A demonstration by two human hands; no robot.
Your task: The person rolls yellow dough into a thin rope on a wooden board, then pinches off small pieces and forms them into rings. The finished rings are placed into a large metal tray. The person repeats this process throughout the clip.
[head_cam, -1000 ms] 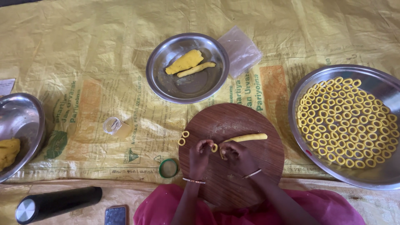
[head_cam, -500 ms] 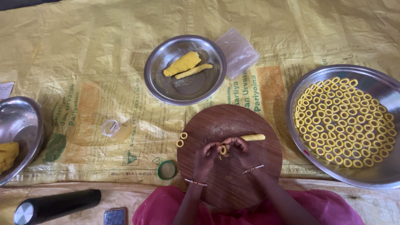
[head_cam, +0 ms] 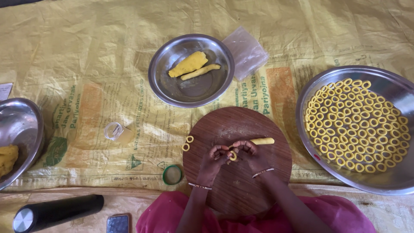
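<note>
The scene is bright and evenly lit by soft, diffuse light with no single strong source to be made out. Shadows are faint and short; only a thin dark rim shows under the round wooden board (head_cam: pixel 237 159) and beneath the steel plate (head_cam: pixel 191 71). The large steel tray (head_cam: pixel 388 177) at the right carries mild whitish glare along its rim, and the steel bowl (head_cam: pixel 19 129) at the left edge shows a soft sheen on its inner wall. The yellow woven sheet (head_cam: pixel 86 56) reflects a little at its creases. Focus is sharp across the middle; fine detail softens slightly toward the corners. No motion blur shows, and edge distortion is slight.
</note>
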